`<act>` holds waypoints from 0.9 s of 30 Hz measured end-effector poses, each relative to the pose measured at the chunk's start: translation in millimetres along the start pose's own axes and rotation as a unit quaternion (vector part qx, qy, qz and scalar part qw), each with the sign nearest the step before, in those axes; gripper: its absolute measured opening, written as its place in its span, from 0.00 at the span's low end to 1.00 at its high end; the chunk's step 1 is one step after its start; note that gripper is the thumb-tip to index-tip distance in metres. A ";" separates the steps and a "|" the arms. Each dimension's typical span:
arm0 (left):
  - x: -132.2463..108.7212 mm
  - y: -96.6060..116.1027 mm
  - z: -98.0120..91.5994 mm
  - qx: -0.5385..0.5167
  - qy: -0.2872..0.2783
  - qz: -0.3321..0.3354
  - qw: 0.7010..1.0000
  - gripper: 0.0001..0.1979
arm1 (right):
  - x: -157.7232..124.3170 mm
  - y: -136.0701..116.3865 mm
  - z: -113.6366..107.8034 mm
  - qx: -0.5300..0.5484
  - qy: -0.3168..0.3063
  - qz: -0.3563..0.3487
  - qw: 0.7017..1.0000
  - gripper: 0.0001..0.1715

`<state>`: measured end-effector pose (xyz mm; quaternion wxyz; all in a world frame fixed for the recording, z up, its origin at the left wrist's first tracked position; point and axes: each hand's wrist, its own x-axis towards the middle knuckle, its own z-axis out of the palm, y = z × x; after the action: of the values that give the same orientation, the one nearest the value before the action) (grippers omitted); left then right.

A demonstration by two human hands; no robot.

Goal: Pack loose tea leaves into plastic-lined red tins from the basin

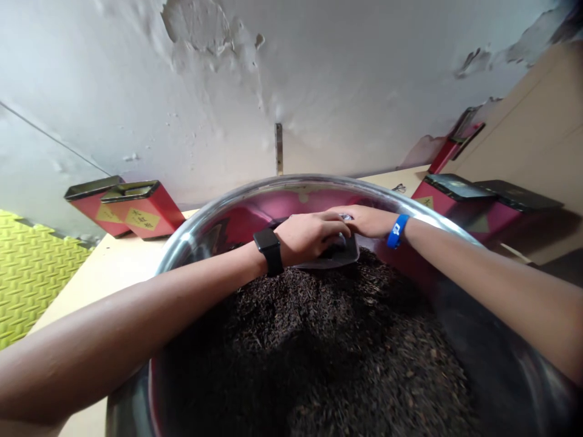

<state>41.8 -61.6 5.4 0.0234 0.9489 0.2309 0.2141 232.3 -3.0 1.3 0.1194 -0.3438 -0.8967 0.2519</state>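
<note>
At the far side of the steel basin [191, 237], both hands close together on a dark scoop [339, 255] resting on the loose tea [319, 340]. Left hand [307, 237] grips over it, right hand [364, 220] holds its far edge. Its long axis runs roughly left-right; which way it points is hidden.

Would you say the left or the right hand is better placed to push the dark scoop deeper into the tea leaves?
Probably the left hand: it lies on top of the scoop, gripping it, while the right hand only touches its far edge.

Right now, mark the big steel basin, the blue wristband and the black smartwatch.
big steel basin [214, 206]: head view, bare far-left rim.
blue wristband [398, 231]: head view, band on right wrist.
black smartwatch [266, 241]: head view, face on left wrist.
</note>
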 end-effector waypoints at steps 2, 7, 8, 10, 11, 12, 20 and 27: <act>0.8 3.9 -1.0 -0.009 -0.014 0.027 1.000 0.13 | 0.5 1.1 0.0 0.013 -0.003 -0.010 1.000 0.22; 0.5 11.8 -1.8 0.009 0.000 0.008 1.000 0.13 | -0.2 -0.5 0.1 0.031 -0.010 -0.014 0.999 0.23; 0.6 12.9 -1.7 0.019 0.004 0.004 1.000 0.15 | -0.6 -1.9 0.1 0.030 -0.008 -0.016 0.999 0.23; 1.2 15.9 -1.2 0.054 0.024 0.007 0.998 0.14 | -1.5 -5.3 0.3 0.019 -0.001 -0.019 1.000 0.23; 1.5 18.2 -0.8 0.075 0.037 0.013 0.996 0.13 | -1.9 -6.8 0.4 0.015 0.001 -0.021 1.000 0.23; 1.7 21.1 -0.1 0.094 0.048 0.024 0.994 0.12 | -2.3 -7.8 0.5 0.014 0.000 -0.020 1.000 0.23; -12.0 57.5 37.2 0.059 -0.103 0.228 0.966 0.14 | -1.8 -0.2 0.4 0.024 0.001 -0.009 1.000 0.25; -36.9 30.1 94.4 0.035 -0.190 -0.079 0.978 0.35 | -1.6 2.3 -0.6 0.016 -0.002 -0.007 1.000 0.24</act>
<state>64.5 -99.9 -90.5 0.0509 0.9511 0.3042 0.0187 235.0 -2.3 0.5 0.1248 -0.3354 -0.8949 0.2666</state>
